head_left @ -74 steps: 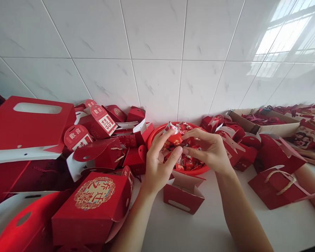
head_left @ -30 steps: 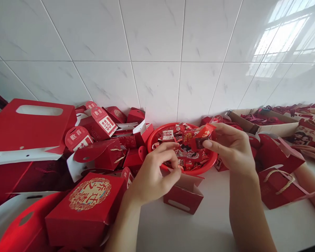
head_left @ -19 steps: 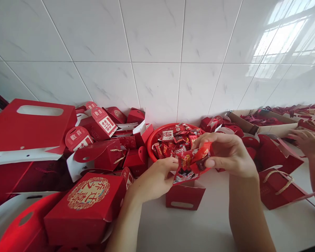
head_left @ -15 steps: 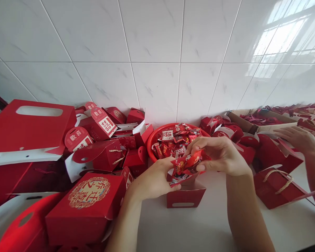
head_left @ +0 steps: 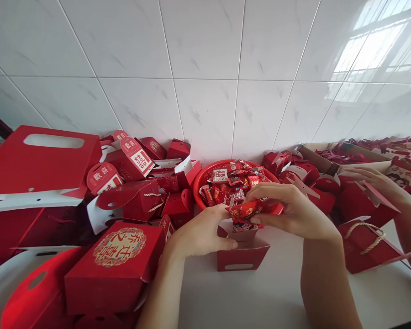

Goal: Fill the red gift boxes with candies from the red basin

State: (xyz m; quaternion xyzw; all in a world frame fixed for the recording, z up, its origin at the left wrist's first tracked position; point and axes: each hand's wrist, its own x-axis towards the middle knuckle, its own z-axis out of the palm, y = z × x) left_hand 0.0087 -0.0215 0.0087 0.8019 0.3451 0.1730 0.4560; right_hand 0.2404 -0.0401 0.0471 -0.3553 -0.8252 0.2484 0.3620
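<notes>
My right hand (head_left: 287, 210) pinches several red wrapped candies (head_left: 245, 211) just above an open red gift box (head_left: 243, 259). The box stands on the white table and has a pale oval slot in its front wall. At the box's left side is my left hand (head_left: 198, 230), its thumb over the rim and its index finger up by the candies; its other fingers are hidden. Directly behind sits a round red plastic basket (head_left: 199, 183) full of similar red-wrapped candies (head_left: 222, 176).
Red gift boxes (head_left: 113, 260) crowd the left side, some with white insides showing. More lie at right, including one with a rope handle (head_left: 366, 249), near another person's hand (head_left: 376, 183). A cardboard carton (head_left: 320, 160) holds red items beside the tiled wall (head_left: 205, 105).
My right hand has shifted slightly right with the candies, which have come away from my left thumb. My left thumb is now at the box rim. The other person's hand has moved left.
</notes>
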